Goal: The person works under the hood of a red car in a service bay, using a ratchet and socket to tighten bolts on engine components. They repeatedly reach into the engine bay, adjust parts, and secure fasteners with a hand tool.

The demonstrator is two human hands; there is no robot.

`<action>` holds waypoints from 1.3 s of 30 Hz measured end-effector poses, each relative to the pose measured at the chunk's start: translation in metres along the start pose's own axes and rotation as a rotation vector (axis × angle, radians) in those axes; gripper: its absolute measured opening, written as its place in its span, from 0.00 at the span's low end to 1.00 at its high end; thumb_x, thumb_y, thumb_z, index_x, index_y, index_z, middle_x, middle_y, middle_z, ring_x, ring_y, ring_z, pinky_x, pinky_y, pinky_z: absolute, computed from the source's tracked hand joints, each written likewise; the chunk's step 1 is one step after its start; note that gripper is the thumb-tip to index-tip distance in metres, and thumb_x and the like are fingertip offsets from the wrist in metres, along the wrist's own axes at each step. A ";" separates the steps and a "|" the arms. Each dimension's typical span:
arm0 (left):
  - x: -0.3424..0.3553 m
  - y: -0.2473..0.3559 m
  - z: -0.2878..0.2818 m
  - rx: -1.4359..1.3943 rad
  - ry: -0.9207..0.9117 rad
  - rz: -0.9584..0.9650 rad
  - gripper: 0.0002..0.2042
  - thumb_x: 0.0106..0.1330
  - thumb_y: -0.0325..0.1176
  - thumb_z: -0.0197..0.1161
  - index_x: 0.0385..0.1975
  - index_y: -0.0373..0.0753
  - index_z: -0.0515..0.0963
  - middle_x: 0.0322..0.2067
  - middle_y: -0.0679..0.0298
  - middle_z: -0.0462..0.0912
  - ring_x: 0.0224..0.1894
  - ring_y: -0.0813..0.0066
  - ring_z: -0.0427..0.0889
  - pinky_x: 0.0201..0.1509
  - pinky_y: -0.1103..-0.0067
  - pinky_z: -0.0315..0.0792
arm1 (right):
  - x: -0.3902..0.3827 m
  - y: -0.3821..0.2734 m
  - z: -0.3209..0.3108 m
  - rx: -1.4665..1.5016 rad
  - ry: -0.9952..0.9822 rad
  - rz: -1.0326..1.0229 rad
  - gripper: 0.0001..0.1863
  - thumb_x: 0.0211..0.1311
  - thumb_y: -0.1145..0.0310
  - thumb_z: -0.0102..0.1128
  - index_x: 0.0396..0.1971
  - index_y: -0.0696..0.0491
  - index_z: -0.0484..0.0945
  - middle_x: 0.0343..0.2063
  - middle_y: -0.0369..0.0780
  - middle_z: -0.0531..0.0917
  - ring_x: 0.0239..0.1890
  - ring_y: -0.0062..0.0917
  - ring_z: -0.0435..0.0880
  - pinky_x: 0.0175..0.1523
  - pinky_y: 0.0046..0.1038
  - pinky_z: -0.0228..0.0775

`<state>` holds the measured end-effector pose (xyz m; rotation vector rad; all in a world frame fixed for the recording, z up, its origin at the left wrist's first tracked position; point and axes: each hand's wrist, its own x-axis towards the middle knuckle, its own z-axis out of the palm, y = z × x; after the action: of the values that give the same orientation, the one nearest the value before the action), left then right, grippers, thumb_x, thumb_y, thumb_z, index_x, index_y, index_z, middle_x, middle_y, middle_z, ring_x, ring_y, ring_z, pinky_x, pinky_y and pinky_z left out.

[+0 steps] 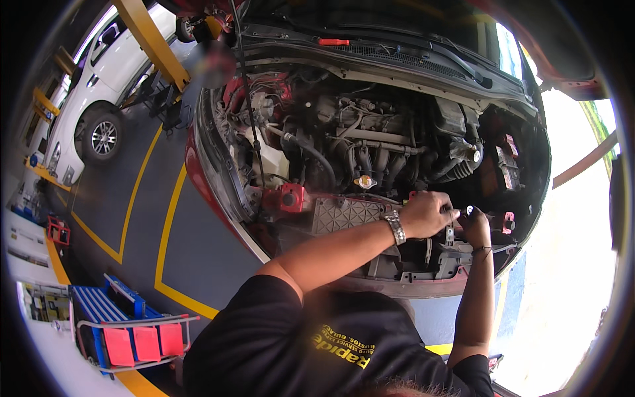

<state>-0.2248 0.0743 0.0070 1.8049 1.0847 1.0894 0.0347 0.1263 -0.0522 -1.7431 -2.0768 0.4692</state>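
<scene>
My left hand (426,215), with a metal watch (394,227) at its wrist, is closed above the front crossmember of the red car. What its curled fingers hold is hidden. Close beside it, my right hand (476,228) pinches a small shiny metal piece with a round end (470,210); its exact kind is too small to tell. Both hands are over the right front of the open engine bay. Below them shows a metal bracket (450,233). The yellowish radiator cap (364,182) lies to the left of my hands, with the engine (377,126) behind.
A battery (508,169) sits at the bay's right side. A prop rod (248,92) rises at the left. One red object (334,42) lies on the cowl. Left of the car are a yellow lift post (152,43), a white vehicle (99,86) and a blue-and-red rack (132,331).
</scene>
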 end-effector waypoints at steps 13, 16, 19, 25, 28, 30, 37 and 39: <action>0.176 -0.159 -0.450 0.986 1.066 -0.314 0.14 0.64 0.42 0.60 0.42 0.41 0.84 0.42 0.52 0.86 0.48 0.52 0.84 0.55 0.61 0.75 | -0.004 -0.037 -0.007 -0.003 0.013 0.224 0.13 0.55 0.64 0.68 0.31 0.59 0.81 0.27 0.51 0.84 0.33 0.47 0.85 0.38 0.41 0.74; 0.201 -0.177 -0.501 1.125 0.865 -0.465 0.16 0.67 0.45 0.57 0.46 0.44 0.83 0.46 0.52 0.85 0.51 0.52 0.83 0.57 0.61 0.75 | -0.002 -0.045 -0.011 0.006 0.000 0.296 0.14 0.54 0.61 0.68 0.31 0.58 0.81 0.26 0.51 0.84 0.33 0.47 0.84 0.39 0.42 0.75; 0.218 -0.187 -0.528 1.228 0.583 -0.580 0.17 0.69 0.46 0.56 0.49 0.46 0.83 0.53 0.58 0.83 0.56 0.54 0.80 0.61 0.62 0.74 | -0.002 -0.049 -0.013 -0.031 -0.028 0.353 0.12 0.54 0.63 0.69 0.31 0.57 0.82 0.23 0.48 0.83 0.29 0.45 0.84 0.37 0.40 0.75; 0.239 -0.185 -0.550 1.384 0.305 -0.695 0.17 0.68 0.47 0.59 0.53 0.50 0.82 0.57 0.58 0.80 0.60 0.55 0.78 0.63 0.64 0.73 | -0.007 -0.050 -0.007 0.086 0.036 0.339 0.08 0.56 0.68 0.69 0.31 0.56 0.82 0.18 0.46 0.81 0.22 0.40 0.82 0.32 0.33 0.72; 0.244 -0.177 -0.547 1.415 0.277 -0.705 0.15 0.67 0.45 0.61 0.51 0.50 0.83 0.56 0.58 0.81 0.60 0.56 0.78 0.63 0.63 0.72 | -0.007 -0.048 -0.006 0.071 0.006 0.360 0.09 0.56 0.68 0.68 0.33 0.57 0.81 0.17 0.47 0.79 0.21 0.40 0.80 0.30 0.35 0.71; 0.246 -0.173 -0.541 1.438 0.312 -0.688 0.15 0.66 0.45 0.62 0.49 0.49 0.84 0.55 0.58 0.82 0.60 0.56 0.79 0.63 0.63 0.73 | -0.008 -0.048 -0.007 0.080 0.021 0.309 0.08 0.57 0.69 0.68 0.33 0.57 0.81 0.16 0.46 0.78 0.19 0.40 0.78 0.29 0.36 0.69; 0.234 -0.199 -0.544 1.289 0.500 -0.429 0.09 0.63 0.41 0.65 0.38 0.47 0.85 0.43 0.54 0.86 0.49 0.52 0.83 0.55 0.63 0.76 | -0.009 -0.046 -0.005 0.113 0.024 0.341 0.08 0.56 0.71 0.68 0.32 0.58 0.81 0.19 0.42 0.81 0.19 0.29 0.77 0.28 0.31 0.67; 0.231 -0.203 -0.551 1.167 0.598 -0.340 0.09 0.63 0.43 0.66 0.37 0.48 0.86 0.42 0.55 0.87 0.48 0.53 0.84 0.55 0.65 0.76 | -0.009 -0.043 -0.002 0.094 0.048 0.302 0.08 0.56 0.70 0.68 0.33 0.58 0.80 0.19 0.43 0.81 0.19 0.30 0.78 0.28 0.32 0.67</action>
<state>-0.7238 0.4525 0.0870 1.9610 2.6759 0.8249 0.0006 0.1098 -0.0300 -1.9983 -1.7357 0.5940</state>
